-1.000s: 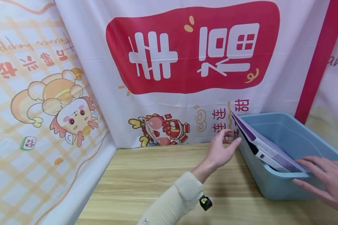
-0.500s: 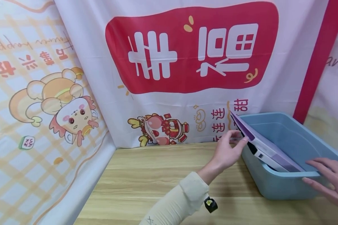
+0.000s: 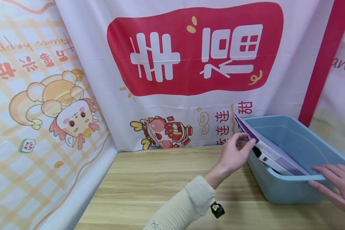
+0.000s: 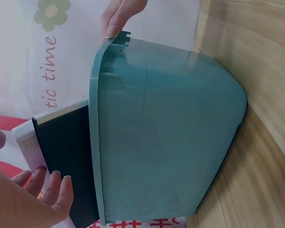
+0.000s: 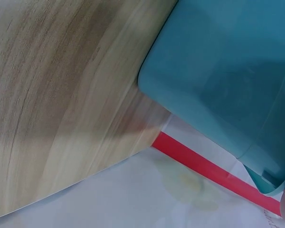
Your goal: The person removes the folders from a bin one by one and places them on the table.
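Note:
A flat purple and white box (image 3: 276,155) leans inside a blue plastic storage bin (image 3: 290,193), its upper end sticking out over the left rim. My left hand (image 3: 231,157) is at that raised end, thumb on the upper side and fingers bent round beneath. In the left wrist view the fingertips touch the box's black underside (image 4: 66,147); how firmly they pinch is unclear. My right hand (image 3: 339,185) holds the bin's near rim, fingers over the inside and thumb outside. Only a bit of it shows in the right wrist view, at the edge.
The bin stands on a wood-grain table (image 3: 149,188) at the right, close to the back wall. White printed cloth (image 3: 195,105) hangs behind, and more cloth (image 3: 43,127) covers the left side. A red stripe (image 3: 322,70) runs down behind the bin.
My left hand has moved right until its thumb and fingers reach the box's raised end. My right fingers have slid off the box to the bin's rim. The box has barely moved.

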`<move>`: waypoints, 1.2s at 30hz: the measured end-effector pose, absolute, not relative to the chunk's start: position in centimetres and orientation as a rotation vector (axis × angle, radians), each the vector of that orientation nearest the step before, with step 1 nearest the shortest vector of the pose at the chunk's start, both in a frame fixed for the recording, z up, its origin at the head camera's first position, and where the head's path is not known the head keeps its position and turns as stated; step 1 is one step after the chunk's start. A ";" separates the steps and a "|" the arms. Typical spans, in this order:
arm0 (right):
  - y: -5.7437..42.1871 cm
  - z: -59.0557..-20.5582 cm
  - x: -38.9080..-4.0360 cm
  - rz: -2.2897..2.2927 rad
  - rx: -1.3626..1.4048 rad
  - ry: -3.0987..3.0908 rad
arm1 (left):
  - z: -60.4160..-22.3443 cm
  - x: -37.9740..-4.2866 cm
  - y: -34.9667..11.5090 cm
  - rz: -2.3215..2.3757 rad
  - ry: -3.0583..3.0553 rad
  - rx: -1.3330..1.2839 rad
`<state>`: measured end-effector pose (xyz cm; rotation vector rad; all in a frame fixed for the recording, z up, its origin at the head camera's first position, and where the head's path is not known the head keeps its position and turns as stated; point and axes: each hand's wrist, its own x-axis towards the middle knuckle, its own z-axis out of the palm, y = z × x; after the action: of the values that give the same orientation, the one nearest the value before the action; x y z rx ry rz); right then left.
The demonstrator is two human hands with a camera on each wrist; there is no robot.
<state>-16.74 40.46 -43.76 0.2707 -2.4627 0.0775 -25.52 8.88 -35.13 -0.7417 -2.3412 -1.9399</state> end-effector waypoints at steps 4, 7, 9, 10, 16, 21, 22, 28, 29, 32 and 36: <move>40.5 -43.7 -16.6 0.073 0.284 -2.454 | -35.1 -25.6 9.5 -1.974 -2.288 -0.691; 40.5 -43.6 -16.5 0.064 0.282 -2.457 | -35.1 -25.6 9.7 -2.013 -2.257 -0.653; 40.4 -43.5 -16.5 0.048 0.273 -2.471 | -35.0 -25.6 9.7 -2.030 -2.245 -0.643; 40.4 -43.4 -16.5 0.039 0.268 -2.479 | -35.0 -25.6 9.8 -2.032 -2.241 -0.643; 40.3 -43.3 -16.5 0.005 0.268 -2.489 | -34.6 -25.7 10.0 -1.963 -2.245 -0.691; 40.2 -43.3 -16.4 0.004 0.264 -2.496 | -33.9 -25.9 10.4 -1.902 -2.251 -0.761; 40.2 -43.3 -16.4 -0.001 0.257 -2.505 | -33.7 -25.9 10.4 -1.898 -2.256 -0.772; 40.0 -43.3 -16.3 -0.035 0.231 -2.535 | -32.5 -25.8 10.9 -1.919 -2.306 -0.784; 40.0 -43.2 -16.3 -0.038 0.229 -2.536 | -32.3 -25.8 10.9 -1.922 -2.322 -0.777; 39.9 -43.1 -16.3 -0.041 0.224 -2.540 | -31.6 -25.9 11.2 -2.003 -2.353 -0.770; 40.1 -43.3 -16.3 -0.036 0.204 -2.569 | -31.2 -26.0 11.8 -2.184 -2.343 -0.740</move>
<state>-16.34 40.07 -43.25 0.2037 -2.5695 -0.0360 -26.04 11.75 -31.15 -0.7401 -2.3432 -2.1842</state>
